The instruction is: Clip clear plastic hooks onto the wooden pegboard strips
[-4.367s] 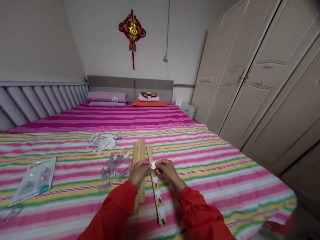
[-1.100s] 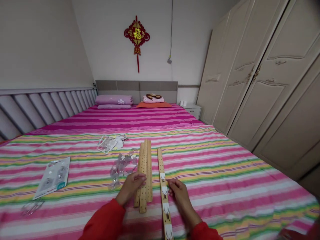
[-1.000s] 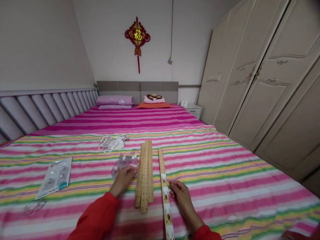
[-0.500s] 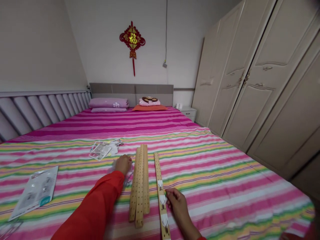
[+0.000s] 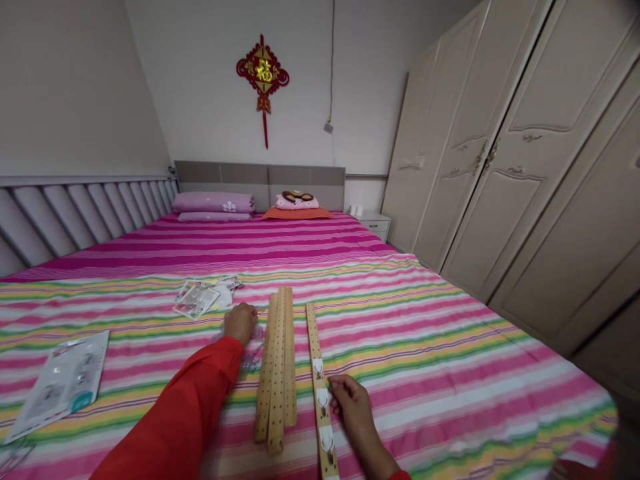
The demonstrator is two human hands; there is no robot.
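Hands flank a stack of perforated wooden strips (image 5: pixel 277 373) on the bed (image 5: pixel 450 347).
Left of the stack, the left hand (image 5: pixel 241 323) part-hides clear plastic hooks (image 5: pixel 253 353), grip unclear. Right of it, the right hand (image 5: pixel 351 407) touches the hooked strip (image 5: pixel 313 340) with loose fingertips; the strip is cut off below, bare bed beyond.

The bed sheet (image 5: pixel 450 347) is striped throughout: magenta and pink at the far end, then bands of pink, white, green and yellow closer in. The sleeve (image 5: pixel 190 413) is plain bright red. The 3 wooden strips (image 5: pixel 276 373) are pale tan, dotted with rows of small dark holes. The single strip (image 5: pixel 314 340) is the same tan, with 3 white hooks (image 5: pixel 323 398). The wall ornament (image 5: pixel 263 69) is red and gold. The pillow (image 5: pixel 213 201) is lilac with a white flower, and the cushion (image 5: pixel 297 213) is orange. The wardrobe (image 5: pixel 525 167) is cream, the headboard (image 5: pixel 260 177) grey-brown, and the packet (image 5: pixel 60 383) white with a teal corner.
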